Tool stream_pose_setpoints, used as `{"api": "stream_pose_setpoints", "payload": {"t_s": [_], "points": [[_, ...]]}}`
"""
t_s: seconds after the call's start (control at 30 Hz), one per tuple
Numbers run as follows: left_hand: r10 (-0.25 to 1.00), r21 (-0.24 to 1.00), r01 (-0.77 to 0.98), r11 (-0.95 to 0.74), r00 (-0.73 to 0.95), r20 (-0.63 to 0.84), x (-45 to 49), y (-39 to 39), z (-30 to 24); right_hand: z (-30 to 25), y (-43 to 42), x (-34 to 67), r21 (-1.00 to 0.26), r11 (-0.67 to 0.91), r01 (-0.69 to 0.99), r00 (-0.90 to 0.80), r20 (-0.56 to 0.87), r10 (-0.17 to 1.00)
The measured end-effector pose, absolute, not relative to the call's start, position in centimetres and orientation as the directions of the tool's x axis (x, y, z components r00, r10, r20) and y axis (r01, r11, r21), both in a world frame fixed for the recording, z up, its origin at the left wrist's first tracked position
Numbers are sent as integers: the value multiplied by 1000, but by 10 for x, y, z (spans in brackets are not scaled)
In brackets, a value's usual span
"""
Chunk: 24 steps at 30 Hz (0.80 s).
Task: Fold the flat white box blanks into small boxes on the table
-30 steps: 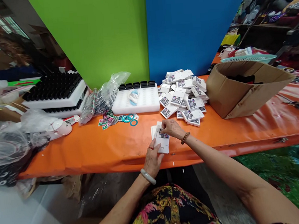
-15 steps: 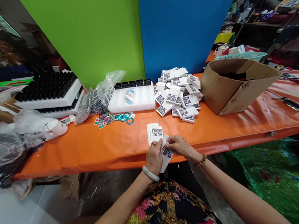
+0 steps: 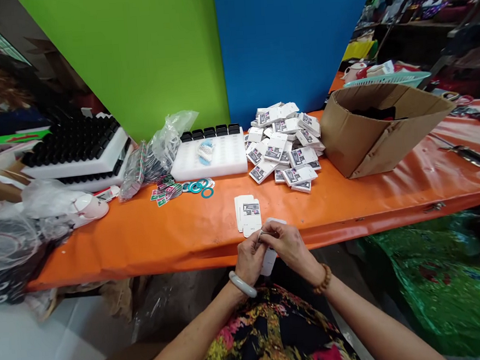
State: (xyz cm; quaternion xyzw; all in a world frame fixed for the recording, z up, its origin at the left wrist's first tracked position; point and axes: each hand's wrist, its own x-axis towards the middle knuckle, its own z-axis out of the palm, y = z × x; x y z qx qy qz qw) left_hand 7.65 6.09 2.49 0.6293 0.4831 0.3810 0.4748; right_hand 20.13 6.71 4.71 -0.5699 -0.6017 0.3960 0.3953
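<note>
My left hand [image 3: 249, 259] and my right hand [image 3: 289, 244] meet at the near edge of the orange table [image 3: 153, 235], both closed on a small flat white carton [image 3: 269, 261] held between them. Just beyond my fingers a short stack of flat white cartons [image 3: 247, 214] lies on the table. Farther back sits a heap of small white printed boxes [image 3: 284, 147].
A white foam tray [image 3: 213, 155] with black caps stands mid-table, teal rings [image 3: 201, 187] and stickers in front of it. An open cardboard box [image 3: 378, 126] is at the right. Foam trays of black caps [image 3: 77, 150] and plastic bags [image 3: 17, 228] fill the left.
My hands lifted one flat carton off the stack and drew it back toward me, off the table edge. The view has shifted slightly to the right.
</note>
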Motion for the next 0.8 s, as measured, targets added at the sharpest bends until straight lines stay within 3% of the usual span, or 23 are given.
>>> {"api": "stream_pose_setpoints", "payload": {"t_s": [0.07, 0.13, 0.2, 0.27, 0.33, 0.47, 0.7, 0.8], "points": [[982, 991, 131, -18, 187, -7, 74, 65, 23, 47, 63, 202, -851, 111, 513, 85, 179, 980], [989, 997, 17, 78, 124, -80, 71, 70, 20, 43, 61, 206, -832, 73, 549, 195, 213, 957], [984, 981, -99, 166, 75, -159, 68, 74, 18, 36, 60, 212, -899, -18, 437, 167, 61, 984], [977, 959, -186, 215, 44, -210, 68, 76, 16, 28, 59, 214, -966, -142, 216, -17, -149, 989], [973, 947, -224, 231, 22, -232, 69, 75, 15, 20, 56, 214, -971, -239, 16, -163, -238, 957], [982, 967, -171, 189, 13, -190, 69, 69, 14, 6, 46, 211, -958, -263, -112, -131, -249, 960], [992, 994, -16, 110, 57, -109, 59, 50, 4, -7, 24, 215, -990, -65, 127, -3, -66, 998], [986, 992, 81, 94, 127, -104, 58, 41, 0, -12, 16, 218, -986, -87, 142, 9, -86, 996]]}}
